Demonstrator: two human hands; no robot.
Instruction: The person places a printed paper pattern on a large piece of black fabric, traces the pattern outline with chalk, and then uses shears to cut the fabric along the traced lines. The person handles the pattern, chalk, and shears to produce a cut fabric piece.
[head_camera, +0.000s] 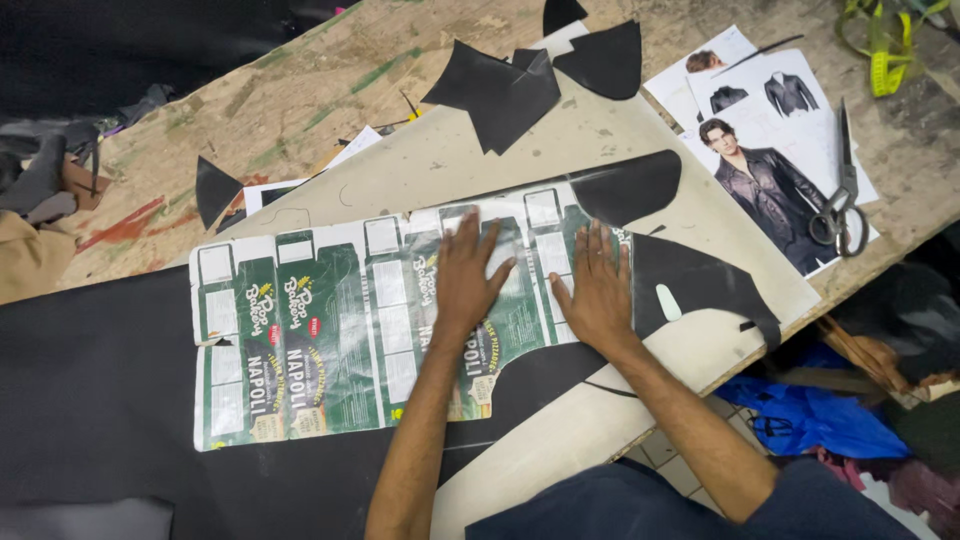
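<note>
A flattened green and white printed cardboard pattern (330, 330) lies across black leather (90, 400) on the worktable. My left hand (468, 272) rests flat on the cardboard's right part, fingers spread. Beside it, my right hand (597, 290) presses flat on the cardboard's right end, fingers apart, close to a curved black leather piece (630, 185). Neither hand holds anything. More black leather (700, 280) shows to the right of my right hand.
Scissors (842, 205) lie on printed jacket photos (770, 150) at the right. Black leather scraps (500, 90) sit at the back, another scrap (213, 190) at the left. A yellow-green tape measure (880, 45) is top right. Blue fabric (810, 415) lies below the table edge.
</note>
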